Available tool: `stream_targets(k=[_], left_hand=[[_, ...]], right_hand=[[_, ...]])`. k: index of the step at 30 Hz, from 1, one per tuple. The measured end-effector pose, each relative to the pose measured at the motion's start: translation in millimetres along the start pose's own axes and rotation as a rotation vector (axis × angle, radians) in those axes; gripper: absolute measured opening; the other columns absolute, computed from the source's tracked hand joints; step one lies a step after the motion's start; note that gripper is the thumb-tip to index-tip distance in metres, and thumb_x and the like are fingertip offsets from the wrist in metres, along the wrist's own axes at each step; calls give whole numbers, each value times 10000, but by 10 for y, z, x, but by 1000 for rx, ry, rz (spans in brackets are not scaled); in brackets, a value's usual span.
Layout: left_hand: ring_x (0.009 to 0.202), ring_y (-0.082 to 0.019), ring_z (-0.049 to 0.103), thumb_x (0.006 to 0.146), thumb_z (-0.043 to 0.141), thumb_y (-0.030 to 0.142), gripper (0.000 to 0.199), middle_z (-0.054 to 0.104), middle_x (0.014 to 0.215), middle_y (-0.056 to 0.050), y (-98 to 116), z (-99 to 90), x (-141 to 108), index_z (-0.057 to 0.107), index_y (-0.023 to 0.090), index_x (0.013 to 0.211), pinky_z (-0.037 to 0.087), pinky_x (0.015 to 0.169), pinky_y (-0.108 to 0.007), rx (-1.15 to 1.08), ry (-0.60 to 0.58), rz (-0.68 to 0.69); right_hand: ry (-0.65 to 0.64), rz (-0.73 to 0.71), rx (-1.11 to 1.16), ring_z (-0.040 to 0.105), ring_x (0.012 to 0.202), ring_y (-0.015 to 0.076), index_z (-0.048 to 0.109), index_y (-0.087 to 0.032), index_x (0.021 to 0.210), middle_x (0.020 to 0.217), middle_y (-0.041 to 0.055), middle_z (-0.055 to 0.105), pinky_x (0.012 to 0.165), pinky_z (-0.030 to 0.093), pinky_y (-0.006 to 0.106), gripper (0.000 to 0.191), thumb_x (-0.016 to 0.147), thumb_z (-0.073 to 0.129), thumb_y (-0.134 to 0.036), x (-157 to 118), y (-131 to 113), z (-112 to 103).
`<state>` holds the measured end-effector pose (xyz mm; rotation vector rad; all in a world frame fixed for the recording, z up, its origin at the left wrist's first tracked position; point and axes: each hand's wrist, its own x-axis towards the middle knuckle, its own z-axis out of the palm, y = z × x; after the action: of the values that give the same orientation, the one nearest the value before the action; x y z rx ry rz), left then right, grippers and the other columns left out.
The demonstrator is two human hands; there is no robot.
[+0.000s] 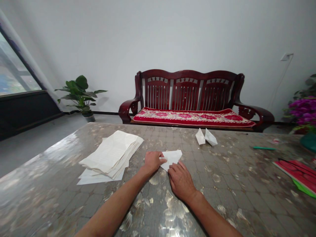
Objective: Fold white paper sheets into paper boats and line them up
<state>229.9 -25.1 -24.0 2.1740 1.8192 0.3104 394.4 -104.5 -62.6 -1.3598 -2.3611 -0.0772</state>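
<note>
Evidently, left grip (152,161) pinching folded paper (173,156), right grip (182,180) touching it — whether pinching, can't tell.

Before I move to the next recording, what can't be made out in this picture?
- Folded paper: head view; parts covered by the left hand and right hand.
- Marks on the paper stack: head view; too small and faint to read.
- Teal flowerpot: head view; cut off by the right edge.
- Table's near edge: head view; cut off by the bottom edge.
</note>
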Motion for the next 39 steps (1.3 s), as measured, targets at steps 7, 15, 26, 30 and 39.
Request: stream_targets(k=[7, 15, 26, 30, 39], left_hand=[[959, -240, 647, 788, 666, 409, 234, 755, 941, -35, -61, 96, 20, 746, 229, 913, 375, 939, -363, -8, 47, 46], [928, -216, 617, 807, 669, 424, 209, 715, 927, -8, -135, 178, 65, 705, 234, 886, 365, 907, -359, -25, 91, 90], [1057, -263, 571, 879, 629, 395, 228, 649, 1062, -49, -108, 246, 159, 641, 240, 1047, 362, 937, -393, 112, 165, 129], [1052, -262, 573, 914, 580, 355, 189, 648, 1062, -70, -92, 240, 205, 635, 221, 1036, 369, 923, -382, 140, 171, 118], [1046, -242, 575, 974, 426, 251, 235, 662, 1058, -88, -135, 192, 248, 646, 207, 1046, 388, 962, -382, 130, 249, 165]], right_hand=[[-14, -5, 31, 549, 1148, 191, 637, -180, 1029, 1172, 74, 656, 1129, 310, 375, 203, 892, 502, -114, -12, 18, -15], [-75, -3, 2, 548, 1162, 209, 623, -161, 1164, 1176, 84, 666, 1086, 356, 353, 317, 884, 488, -100, -4, 29, -9], [-93, 12, -10, 556, 1160, 218, 632, -187, 1220, 1240, 75, 653, 1028, 399, 341, 397, 864, 490, -81, 8, 21, 28], [-71, 3, -16, 569, 1145, 206, 642, -197, 1207, 1220, 78, 664, 1046, 388, 346, 403, 848, 501, -77, 8, 18, 13], [-111, 55, -36, 544, 1215, 208, 625, -211, 1256, 1292, 81, 637, 1013, 409, 344, 415, 878, 488, -104, 1, -11, 32]])
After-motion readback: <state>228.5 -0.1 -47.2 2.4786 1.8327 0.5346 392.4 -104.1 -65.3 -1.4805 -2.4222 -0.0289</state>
